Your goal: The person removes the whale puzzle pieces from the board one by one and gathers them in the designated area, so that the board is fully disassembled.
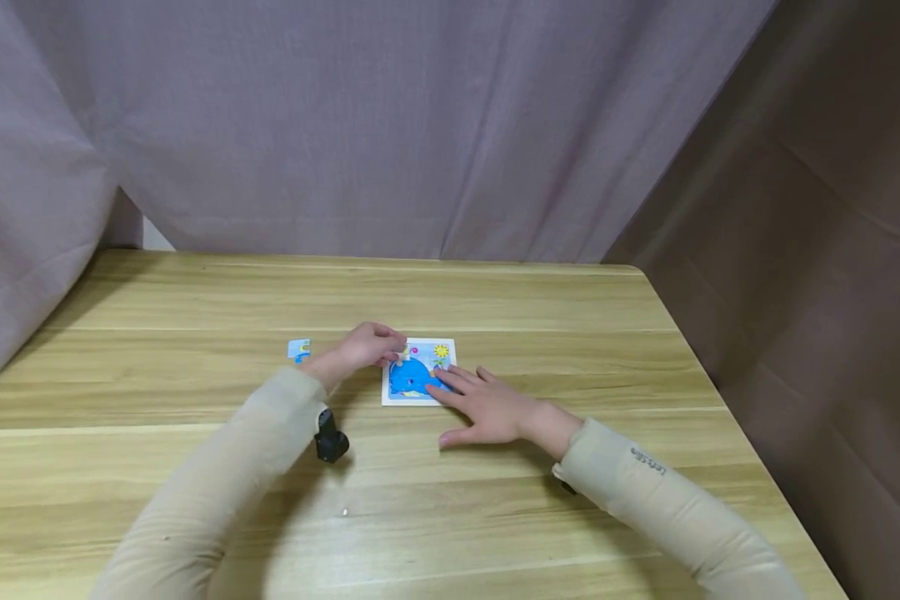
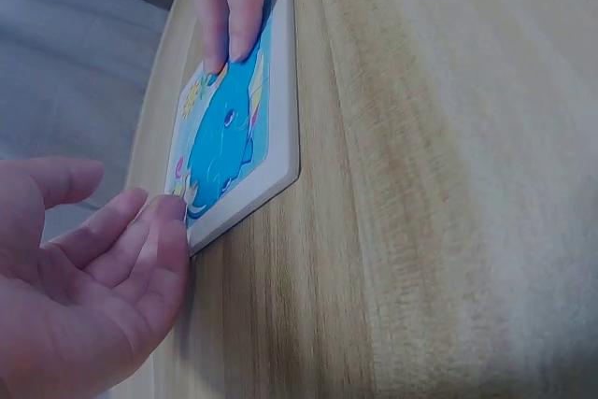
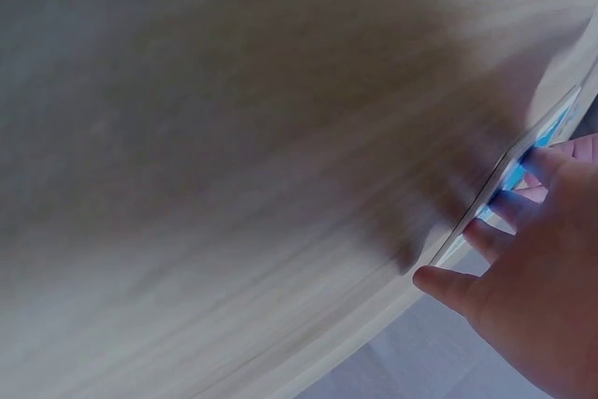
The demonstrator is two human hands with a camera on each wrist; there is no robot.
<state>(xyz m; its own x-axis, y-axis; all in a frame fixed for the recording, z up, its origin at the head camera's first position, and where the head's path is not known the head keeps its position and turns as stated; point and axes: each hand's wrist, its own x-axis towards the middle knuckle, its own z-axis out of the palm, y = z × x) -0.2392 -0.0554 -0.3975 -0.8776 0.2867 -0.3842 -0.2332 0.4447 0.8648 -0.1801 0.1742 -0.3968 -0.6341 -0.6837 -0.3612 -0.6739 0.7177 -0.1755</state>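
Observation:
A white-framed jigsaw puzzle [image 1: 418, 402] with a blue whale and a yellow flower lies flat on the table. My left hand [image 1: 366, 345] is at its upper left corner. The left wrist view shows that hand's slightly bent fingertips [image 2: 168, 207] touching the puzzle's edge, the thumb apart from them; no loose piece shows in the hand. My right hand [image 1: 495, 410] lies spread over the puzzle's right side, fingertips on the picture and thumb off the frame. Part of the picture is hidden under both hands. Left of my left wrist lies a loose light-blue puzzle piece [image 1: 297, 347], partly covered by the wrist.
The wooden table [image 1: 450, 525] reaches back to a grey curtain [image 1: 330, 125]. A brown curtain [image 1: 817, 208] hangs along the right side. A tiny white speck [image 1: 345, 512] lies near the front. A black wrist camera [image 1: 331, 437] sticks out below my left sleeve.

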